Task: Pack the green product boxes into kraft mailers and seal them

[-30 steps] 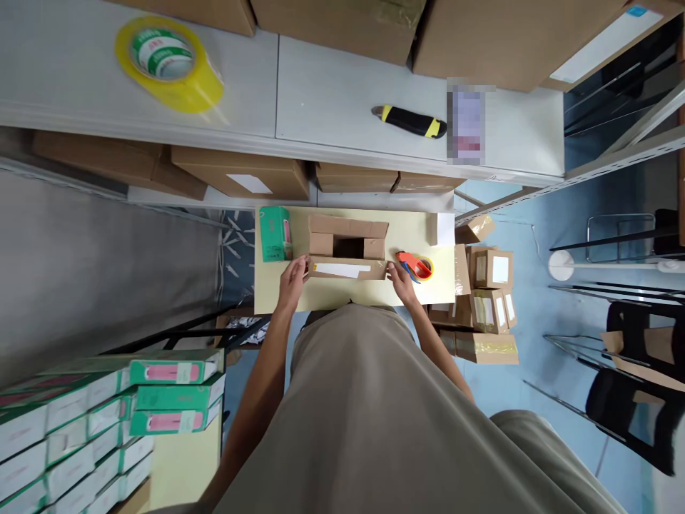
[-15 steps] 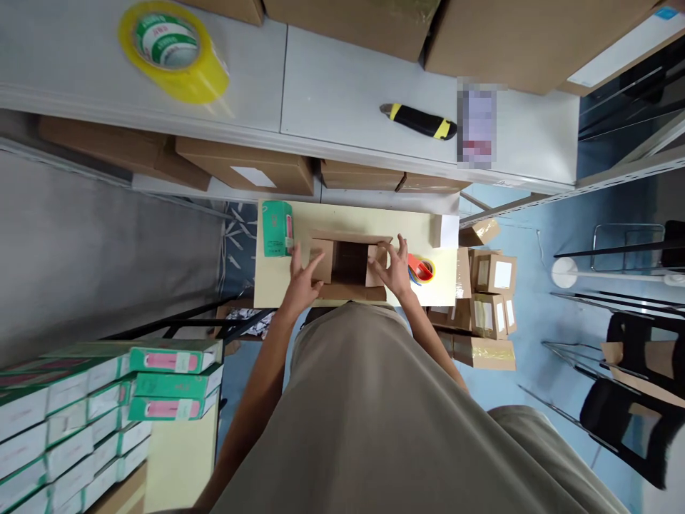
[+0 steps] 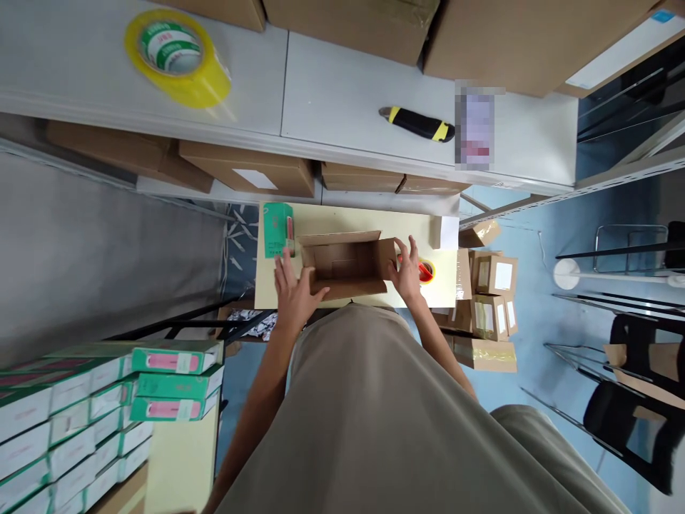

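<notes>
A brown cardboard box stands on the pale yellow table in front of me, its top open and its inside bare. My left hand is at the box's left end, fingers spread, with the thumb by the near left corner. At the other end, my right hand touches the outward-turned right flap, its fingers apart. Beyond my left fingertips lies a green product box. Right behind my right hand, a tape roll with a red part is partly covered.
A grey shelf above the table carries a yellow tape roll, a utility knife and cartons. Several green-and-white boxes are stacked at lower left. Taped cartons and black chairs stand on the floor at right.
The box's end flaps, which leaned inward over the opening, have swung outward, so more of the inside shows. My left hand has moved slightly left and down, my right slightly right.
</notes>
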The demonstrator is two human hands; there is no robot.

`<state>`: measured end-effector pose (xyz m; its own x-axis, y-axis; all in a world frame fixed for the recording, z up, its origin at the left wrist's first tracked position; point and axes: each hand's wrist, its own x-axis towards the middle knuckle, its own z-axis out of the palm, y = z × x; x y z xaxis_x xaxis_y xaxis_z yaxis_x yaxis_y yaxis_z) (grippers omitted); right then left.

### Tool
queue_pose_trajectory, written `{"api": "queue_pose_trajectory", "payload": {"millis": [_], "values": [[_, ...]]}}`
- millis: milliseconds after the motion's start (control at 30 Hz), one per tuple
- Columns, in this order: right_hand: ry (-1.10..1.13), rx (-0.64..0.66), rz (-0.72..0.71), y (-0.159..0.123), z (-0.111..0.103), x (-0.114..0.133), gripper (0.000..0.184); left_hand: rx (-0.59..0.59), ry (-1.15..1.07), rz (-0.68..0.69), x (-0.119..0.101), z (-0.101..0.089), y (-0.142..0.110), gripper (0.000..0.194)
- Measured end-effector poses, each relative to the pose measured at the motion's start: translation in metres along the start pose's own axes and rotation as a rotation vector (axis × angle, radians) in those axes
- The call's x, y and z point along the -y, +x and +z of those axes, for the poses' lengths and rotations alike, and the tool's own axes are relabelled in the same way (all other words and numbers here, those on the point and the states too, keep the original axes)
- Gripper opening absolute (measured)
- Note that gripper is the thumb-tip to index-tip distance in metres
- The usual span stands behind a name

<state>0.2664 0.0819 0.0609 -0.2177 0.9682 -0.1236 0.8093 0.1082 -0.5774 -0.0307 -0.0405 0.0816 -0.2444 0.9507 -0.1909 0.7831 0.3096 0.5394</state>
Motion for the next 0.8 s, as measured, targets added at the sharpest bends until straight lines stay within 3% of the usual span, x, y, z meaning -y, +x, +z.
{"api": "queue_pose_trajectory", "payload": {"millis": [100,233,433,600,800], "values": [[0.061,-0.034,0.051,-0.007,-0.005,-0.011,0.052,-0.075,-0.08,-0.059,0.022,-0.002,-0.004,0.054],[0.106,-0.012,0.079,-0.01,-0.001,-0.012,0.034,-0.077,-0.15,-0.096,0.042,0.001,0.003,0.049],[0.157,0.052,0.061,-0.01,0.001,-0.002,0.031,-0.107,-0.124,-0.165,0.021,0.006,-0.009,0.047],[0.201,0.113,-0.035,-0.004,0.005,0.018,0.032,-0.272,-0.111,-0.347,-0.001,0.006,-0.07,0.06],[0.308,0.209,-0.186,-0.016,0.014,0.052,0.03,-0.435,-0.118,-0.507,-0.007,-0.009,-0.16,0.062]]}}
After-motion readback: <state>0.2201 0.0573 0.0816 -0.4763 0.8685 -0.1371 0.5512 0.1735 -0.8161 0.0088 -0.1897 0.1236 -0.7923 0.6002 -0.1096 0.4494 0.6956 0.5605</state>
